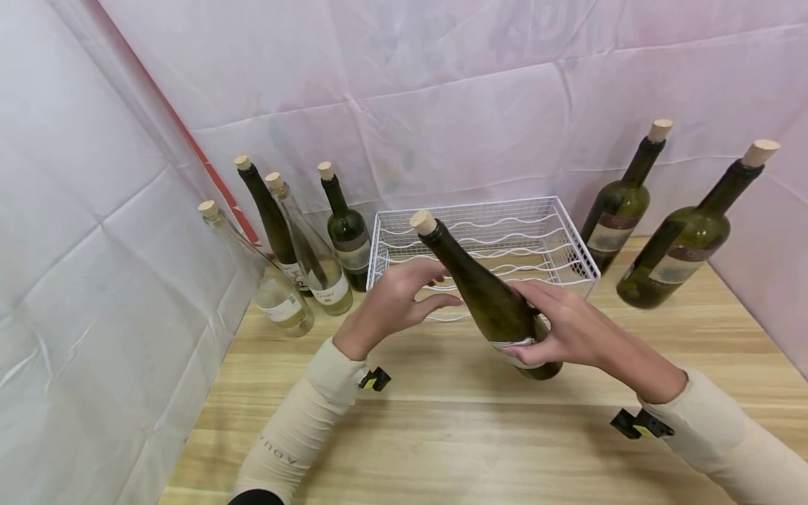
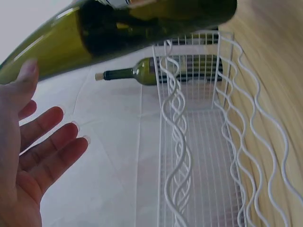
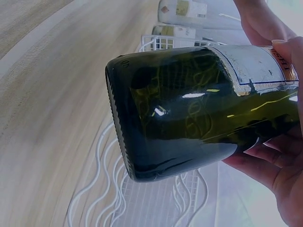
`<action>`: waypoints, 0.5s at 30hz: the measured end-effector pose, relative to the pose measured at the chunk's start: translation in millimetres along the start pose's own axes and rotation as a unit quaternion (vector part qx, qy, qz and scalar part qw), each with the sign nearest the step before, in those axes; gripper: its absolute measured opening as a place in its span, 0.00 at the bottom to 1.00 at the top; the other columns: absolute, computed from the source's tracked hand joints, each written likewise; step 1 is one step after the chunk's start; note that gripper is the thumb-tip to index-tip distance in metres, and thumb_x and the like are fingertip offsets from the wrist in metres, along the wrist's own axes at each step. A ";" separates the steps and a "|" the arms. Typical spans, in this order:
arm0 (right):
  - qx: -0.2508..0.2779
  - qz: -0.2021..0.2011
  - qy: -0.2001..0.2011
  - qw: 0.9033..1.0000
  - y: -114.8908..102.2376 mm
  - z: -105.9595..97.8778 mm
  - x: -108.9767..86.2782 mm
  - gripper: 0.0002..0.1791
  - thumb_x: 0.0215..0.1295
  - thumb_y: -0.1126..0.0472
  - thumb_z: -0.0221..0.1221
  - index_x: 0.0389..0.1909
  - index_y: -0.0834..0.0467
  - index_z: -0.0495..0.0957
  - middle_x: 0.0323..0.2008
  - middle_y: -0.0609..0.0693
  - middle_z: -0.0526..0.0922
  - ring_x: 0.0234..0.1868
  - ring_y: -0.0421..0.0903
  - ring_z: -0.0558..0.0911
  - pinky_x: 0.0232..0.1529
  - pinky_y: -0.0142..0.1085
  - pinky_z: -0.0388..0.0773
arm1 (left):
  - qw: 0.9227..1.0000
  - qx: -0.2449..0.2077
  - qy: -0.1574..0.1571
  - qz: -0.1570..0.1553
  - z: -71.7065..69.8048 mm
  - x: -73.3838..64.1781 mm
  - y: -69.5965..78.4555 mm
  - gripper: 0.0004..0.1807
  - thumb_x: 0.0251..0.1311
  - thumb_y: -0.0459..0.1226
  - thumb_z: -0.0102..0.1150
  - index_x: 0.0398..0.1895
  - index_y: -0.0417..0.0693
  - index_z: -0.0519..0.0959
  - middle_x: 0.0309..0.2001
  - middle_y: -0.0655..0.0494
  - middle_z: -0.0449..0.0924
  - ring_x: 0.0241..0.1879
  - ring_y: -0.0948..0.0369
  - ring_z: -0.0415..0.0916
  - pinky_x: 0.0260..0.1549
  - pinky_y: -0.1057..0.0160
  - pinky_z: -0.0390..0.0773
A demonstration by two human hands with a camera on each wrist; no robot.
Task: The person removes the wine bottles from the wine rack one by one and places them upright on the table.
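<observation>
My right hand (image 1: 562,322) grips a dark green wine bottle (image 1: 486,291) round its lower body, over the pale label. The bottle is tilted, its cork (image 1: 423,222) up and to the left, its base low on the right. Close by the bottle's neck is my left hand (image 1: 404,298), thumb and fingers apart and not wrapped round the glass. In the left wrist view, the left thumb (image 2: 29,71) overlaps the bottle; I cannot tell whether it touches. Behind both hands stands a white wire rack (image 1: 577,242) with wavy bars.
Left of the rack stand several corked bottles: a clear one (image 1: 278,298), another clear one (image 1: 325,270), a slim dark one (image 1: 268,214) and a green one (image 1: 349,235). On the right are two green bottles (image 1: 621,203) (image 1: 684,242). White cloth (image 1: 454,140) hangs behind the wooden table (image 1: 429,449).
</observation>
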State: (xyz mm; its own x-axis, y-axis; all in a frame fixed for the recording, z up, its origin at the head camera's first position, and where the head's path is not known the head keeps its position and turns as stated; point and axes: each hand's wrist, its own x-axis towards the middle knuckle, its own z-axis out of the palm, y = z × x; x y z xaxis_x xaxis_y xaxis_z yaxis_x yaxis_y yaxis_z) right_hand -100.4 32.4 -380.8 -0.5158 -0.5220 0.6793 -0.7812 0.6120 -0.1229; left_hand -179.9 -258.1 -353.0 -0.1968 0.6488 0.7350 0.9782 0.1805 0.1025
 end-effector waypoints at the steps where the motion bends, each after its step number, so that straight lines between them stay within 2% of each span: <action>1: 0.004 0.002 0.001 1.000 0.1 -1.5 -0.8 0.44 0.58 0.28 0.63 0.59 0.62 0.79 0.48 0.52 0.87 0.42 0.42 0.85 0.37 0.36 0.83 | 1.000 0.011 0.004 0.003 -0.9 -1.0 -0.9 0.21 0.59 0.40 0.76 0.52 0.41 0.83 0.45 0.51 0.89 0.41 0.60 0.87 0.49 0.69 0.85; 4: 0.012 0.010 0.000 1.000 0.9 -7.1 -2.3 0.44 0.58 0.28 0.64 0.60 0.61 0.79 0.48 0.51 0.87 0.43 0.42 0.84 0.42 0.32 0.81 | 0.999 0.041 0.012 -0.005 -4.1 -4.0 -3.3 0.19 0.64 0.38 0.71 0.56 0.40 0.83 0.49 0.50 0.89 0.43 0.59 0.88 0.51 0.66 0.86; 7: 0.012 0.015 0.010 1.000 3.3 -12.8 -3.8 0.44 0.58 0.27 0.63 0.60 0.61 0.79 0.47 0.52 0.87 0.42 0.44 0.85 0.45 0.31 0.80 | 0.996 0.080 0.016 -0.028 -6.5 -8.7 -6.6 0.19 0.66 0.37 0.68 0.58 0.40 0.83 0.51 0.48 0.89 0.48 0.56 0.87 0.55 0.61 0.86; 11: -0.006 0.005 0.048 0.999 8.4 -18.1 -7.8 0.47 0.59 0.25 0.59 0.57 0.64 0.81 0.43 0.54 0.88 0.39 0.47 0.85 0.43 0.29 0.79 | 0.988 0.133 0.018 -0.073 -9.4 -15.7 -11.1 0.20 0.67 0.38 0.67 0.59 0.39 0.82 0.51 0.45 0.87 0.52 0.52 0.86 0.55 0.57 0.86; 15: -0.025 0.006 0.078 0.997 13.1 -25.0 -12.6 0.46 0.59 0.25 0.57 0.52 0.66 0.83 0.40 0.55 0.88 0.35 0.47 0.84 0.42 0.26 0.78 | 0.979 0.175 0.024 -0.106 -10.0 -22.5 -18.3 0.22 0.67 0.38 0.67 0.60 0.38 0.81 0.51 0.44 0.86 0.51 0.50 0.85 0.54 0.55 0.87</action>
State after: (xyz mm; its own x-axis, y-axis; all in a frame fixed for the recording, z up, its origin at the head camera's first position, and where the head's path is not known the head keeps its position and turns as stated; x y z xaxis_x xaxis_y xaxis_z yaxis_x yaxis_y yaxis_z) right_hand -95.3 61.8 -372.9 -0.4613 -0.4172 0.7830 -0.7541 0.6494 -0.0983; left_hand -192.7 -283.4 -364.7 -0.3818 0.5344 0.7541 0.8314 0.5550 0.0277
